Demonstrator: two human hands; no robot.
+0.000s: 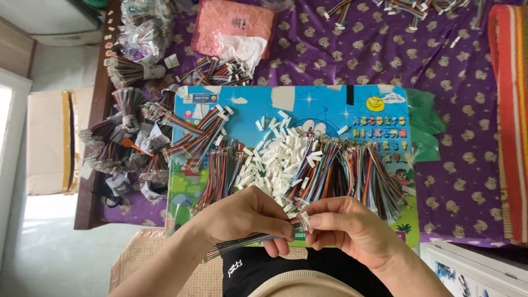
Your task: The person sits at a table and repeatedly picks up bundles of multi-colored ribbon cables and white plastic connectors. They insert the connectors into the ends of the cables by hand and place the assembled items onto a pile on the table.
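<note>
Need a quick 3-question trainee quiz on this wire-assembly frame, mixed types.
1. True or false: the left hand pinches a flat multicoloured wire ribbon.
2. What sits at the ribbon's end, by the right hand? A) white connector housing B) screwdriver C) tape roll
3. What lies in the middle of the blue cartoon board, between the wire bundles?

Key
1. True.
2. A, the white connector housing.
3. A pile of loose white connector housings, flanked by multicoloured wire bundles.

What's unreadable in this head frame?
- White connector: mostly hidden between fingertips of right hand and left hand; mating with wire bundle unclear.
- Bundle's far end: hidden behind left forearm.
- Pile of white housings: too small to count pins.
- Striped cloth: cut by right edge.
</note>
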